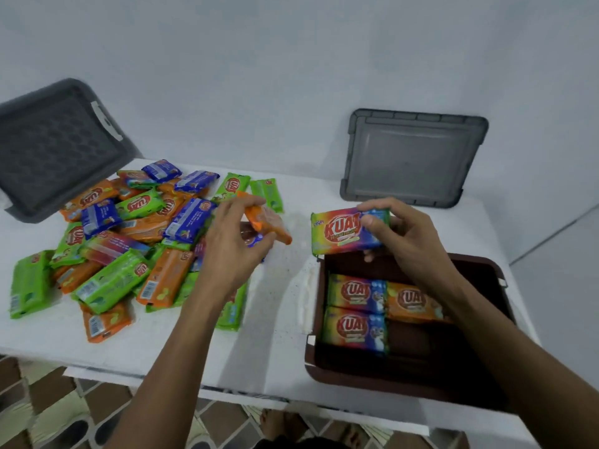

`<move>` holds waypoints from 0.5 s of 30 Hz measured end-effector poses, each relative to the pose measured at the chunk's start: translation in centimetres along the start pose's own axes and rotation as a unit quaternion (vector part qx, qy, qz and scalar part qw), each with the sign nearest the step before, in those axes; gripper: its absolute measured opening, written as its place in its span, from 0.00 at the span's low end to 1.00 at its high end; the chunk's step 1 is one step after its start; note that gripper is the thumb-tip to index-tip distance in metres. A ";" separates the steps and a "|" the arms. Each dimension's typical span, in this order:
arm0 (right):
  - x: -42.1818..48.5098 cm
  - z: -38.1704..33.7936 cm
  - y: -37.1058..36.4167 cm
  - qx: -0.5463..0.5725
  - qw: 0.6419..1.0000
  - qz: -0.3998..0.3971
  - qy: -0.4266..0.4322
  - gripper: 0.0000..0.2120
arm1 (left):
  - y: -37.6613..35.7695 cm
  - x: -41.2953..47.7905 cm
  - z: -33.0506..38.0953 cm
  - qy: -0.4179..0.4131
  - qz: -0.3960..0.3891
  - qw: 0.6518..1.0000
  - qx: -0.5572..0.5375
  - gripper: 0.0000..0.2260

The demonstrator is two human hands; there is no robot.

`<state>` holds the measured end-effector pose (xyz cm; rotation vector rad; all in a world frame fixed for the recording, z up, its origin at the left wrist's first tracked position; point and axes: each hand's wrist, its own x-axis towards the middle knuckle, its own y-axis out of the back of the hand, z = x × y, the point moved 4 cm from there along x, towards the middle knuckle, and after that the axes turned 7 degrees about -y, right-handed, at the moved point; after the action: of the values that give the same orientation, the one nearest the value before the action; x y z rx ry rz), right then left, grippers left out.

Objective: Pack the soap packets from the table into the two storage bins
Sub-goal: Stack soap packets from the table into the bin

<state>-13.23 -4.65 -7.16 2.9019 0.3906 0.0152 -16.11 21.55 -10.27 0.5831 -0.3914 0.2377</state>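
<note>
A heap of green, orange and blue soap packets (pixel 129 241) covers the left half of the white table (pixel 275 319). My left hand (pixel 233 241) grips an orange packet (pixel 269 223) lifted at the heap's right edge. My right hand (pixel 402 234) pinches a rainbow-coloured packet (pixel 340 233) above the far rim of a brown storage bin (pixel 324 374) at the front right. Three packets (pixel 356 319) lie flat inside that bin, against its left and far sides. Only one bin body is in view.
A dark grey lid (pixel 55 144) leans against the wall at the back left. A second grey lid (pixel 411 157) leans on the wall behind the brown bin. The table's front edge (pixel 227 390) runs above a tiled floor, where my feet show.
</note>
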 end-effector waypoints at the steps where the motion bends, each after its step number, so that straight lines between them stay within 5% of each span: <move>1: -0.8 0.1 0.8 0.002 1.000 0.005 -0.004 0.09 | -0.7 0.1 0.3 0.001 0.002 0.999 -0.036 0.24; 7: -4.3 1.8 4.3 -0.012 0.999 0.021 -0.023 0.09 | -4.3 0.3 2.7 0.027 0.000 0.979 -0.200 0.23; 15: -6.4 5.6 4.6 -0.030 0.995 -0.024 -0.090 0.13 | -7.5 -0.3 3.9 0.068 -0.034 0.962 -0.262 0.24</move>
<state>-18.01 -11.80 -11.58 2.8042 0.4188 -0.2375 -15.08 13.24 -11.08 0.0576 -0.2830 0.0990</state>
